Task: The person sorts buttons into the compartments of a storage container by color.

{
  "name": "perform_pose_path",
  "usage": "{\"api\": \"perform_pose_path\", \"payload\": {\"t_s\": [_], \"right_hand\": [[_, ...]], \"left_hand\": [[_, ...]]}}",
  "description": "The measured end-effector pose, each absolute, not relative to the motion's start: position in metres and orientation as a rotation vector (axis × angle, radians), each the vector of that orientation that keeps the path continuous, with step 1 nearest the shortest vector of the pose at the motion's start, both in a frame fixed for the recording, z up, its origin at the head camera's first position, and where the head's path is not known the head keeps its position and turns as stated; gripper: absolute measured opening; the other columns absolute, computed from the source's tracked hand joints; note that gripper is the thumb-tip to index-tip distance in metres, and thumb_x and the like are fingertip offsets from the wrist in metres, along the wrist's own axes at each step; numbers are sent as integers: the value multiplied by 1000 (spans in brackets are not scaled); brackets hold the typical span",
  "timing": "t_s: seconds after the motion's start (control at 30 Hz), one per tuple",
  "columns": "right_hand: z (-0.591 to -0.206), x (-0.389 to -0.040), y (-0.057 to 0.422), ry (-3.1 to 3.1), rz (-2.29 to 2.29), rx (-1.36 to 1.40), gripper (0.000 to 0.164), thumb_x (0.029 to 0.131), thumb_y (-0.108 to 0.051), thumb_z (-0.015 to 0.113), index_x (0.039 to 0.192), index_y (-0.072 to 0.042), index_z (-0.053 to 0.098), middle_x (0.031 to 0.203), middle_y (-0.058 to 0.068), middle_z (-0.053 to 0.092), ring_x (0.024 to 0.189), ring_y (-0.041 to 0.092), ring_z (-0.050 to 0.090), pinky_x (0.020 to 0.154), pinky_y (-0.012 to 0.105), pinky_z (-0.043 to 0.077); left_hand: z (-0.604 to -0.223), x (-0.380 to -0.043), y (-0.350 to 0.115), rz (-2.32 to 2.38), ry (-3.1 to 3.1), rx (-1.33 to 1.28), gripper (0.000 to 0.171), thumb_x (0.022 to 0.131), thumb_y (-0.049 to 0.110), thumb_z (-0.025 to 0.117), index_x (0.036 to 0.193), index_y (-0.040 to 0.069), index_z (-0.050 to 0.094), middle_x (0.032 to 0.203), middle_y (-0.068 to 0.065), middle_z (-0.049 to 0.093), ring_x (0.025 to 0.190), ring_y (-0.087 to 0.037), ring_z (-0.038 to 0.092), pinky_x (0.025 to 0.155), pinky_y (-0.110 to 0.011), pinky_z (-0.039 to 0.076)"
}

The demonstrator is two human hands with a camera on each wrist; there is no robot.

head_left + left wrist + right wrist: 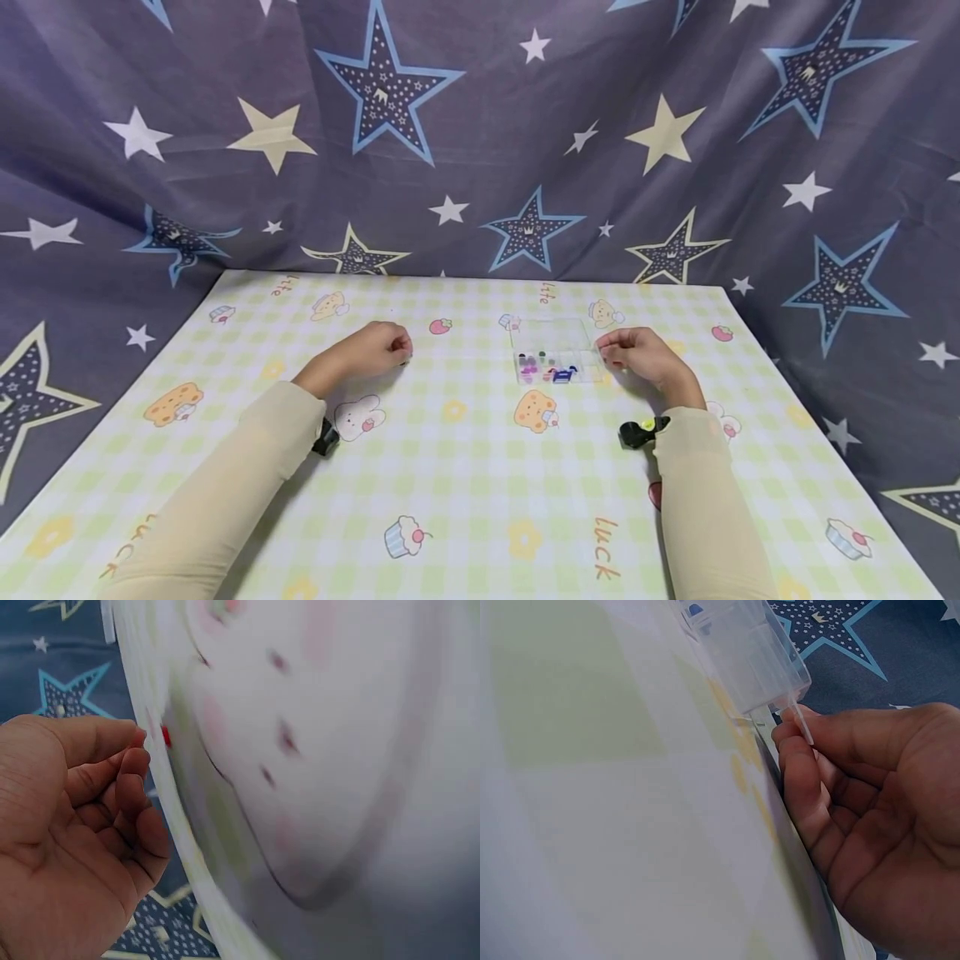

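Observation:
A clear plastic compartment box [592, 375] lies right of the table's middle, its transparent lid [551, 333] folded back on the far side. Small purple, pink, green and dark pieces sit in its compartments, along with a blue piece [562, 376]. At the box's right end, my right hand [637, 352] pinches a thin clear edge [802, 724] of it between thumb and fingers. My left hand [378, 348] is well to the left, close over the tablecloth, fingers curled and thumb tip against the index finger. No object shows in it.
A pale green checked tablecloth [450, 467] with printed cartoon pictures covers the table. Behind and at both sides hangs a dark star-patterned curtain [480, 142]. Each wrist wears a black camera mount, such as the one on the right [637, 434].

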State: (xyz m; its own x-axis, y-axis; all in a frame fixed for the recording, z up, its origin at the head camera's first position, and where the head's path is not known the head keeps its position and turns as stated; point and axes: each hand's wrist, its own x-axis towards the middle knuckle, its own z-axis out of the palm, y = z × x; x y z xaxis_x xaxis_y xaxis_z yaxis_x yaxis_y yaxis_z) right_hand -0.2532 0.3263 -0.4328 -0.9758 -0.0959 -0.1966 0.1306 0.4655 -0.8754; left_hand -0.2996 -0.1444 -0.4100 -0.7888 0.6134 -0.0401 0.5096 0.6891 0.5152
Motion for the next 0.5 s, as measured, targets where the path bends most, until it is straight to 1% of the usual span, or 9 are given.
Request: {"api": "perform_pose_path", "payload": {"t_s": [0.23, 0.37, 0.5], "right_hand": [[-434, -252, 326, 2495, -1533, 16, 23, 103, -6, 56, 120, 6, 64, 85, 6, 60, 75, 20, 50, 65, 30, 41], [-434, -252, 326, 2482, -1547, 10, 22, 104, -6, 55, 120, 6, 64, 85, 7, 59, 74, 21, 49, 65, 30, 41], [-433, -252, 326, 2490, -1539, 2, 23, 103, -7, 56, 120, 7, 63, 85, 7, 59, 75, 21, 49, 64, 30, 41]], "left_hand": [[-415, -300, -158, 698, 2689, 926, 6, 98, 6, 65, 94, 5, 69, 83, -2, 64, 75, -16, 53, 76, -36, 46], [-417, -300, -158, 689, 2689, 933, 5, 98, 5, 65, 94, 5, 68, 82, -2, 63, 74, -16, 51, 74, -36, 45], [-415, -301, -156, 683, 2677, 920, 6, 98, 4, 65, 93, 6, 67, 83, -2, 62, 76, -17, 52, 75, -36, 45]]}}
